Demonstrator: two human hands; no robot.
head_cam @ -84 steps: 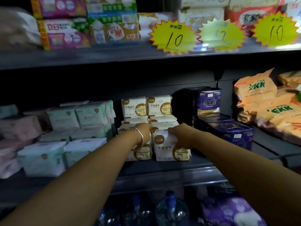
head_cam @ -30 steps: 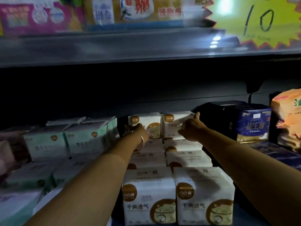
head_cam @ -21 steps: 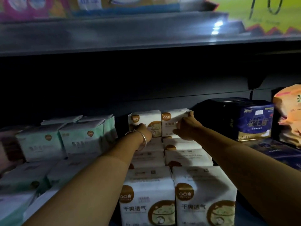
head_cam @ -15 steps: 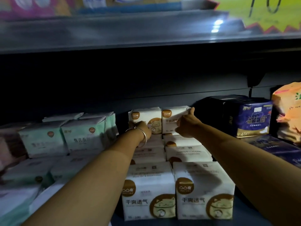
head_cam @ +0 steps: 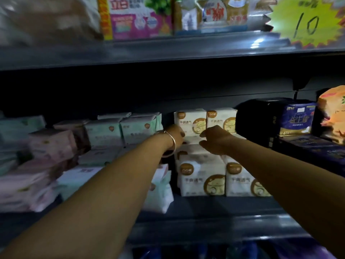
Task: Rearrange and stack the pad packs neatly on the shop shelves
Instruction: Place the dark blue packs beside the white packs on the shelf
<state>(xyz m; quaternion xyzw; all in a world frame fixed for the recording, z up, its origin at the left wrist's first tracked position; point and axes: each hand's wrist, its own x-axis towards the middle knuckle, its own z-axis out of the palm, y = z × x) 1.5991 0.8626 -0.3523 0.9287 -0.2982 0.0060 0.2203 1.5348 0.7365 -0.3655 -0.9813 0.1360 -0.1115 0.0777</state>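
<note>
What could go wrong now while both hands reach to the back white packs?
1. The left hand and right hand reach over the front white packs; a forearm could knock them off the shelf edge.
2. The back white packs stand upright on flat packs and may topple if pushed.
3. The mint pack leans and could slide.

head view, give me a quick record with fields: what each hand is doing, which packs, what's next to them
left hand: bangle on wrist, at the back left white-and-gold pad pack; grip unclear
right hand: fingers loosely spread over the packs lying flat mid-row, grips nothing
front white-and-gold pad packs: two upright, side by side at the shelf edge
left neighbours: mint-green pad packs
right neighbours: dark blue packs
price tag: yellow starburst, reads 10
</note>
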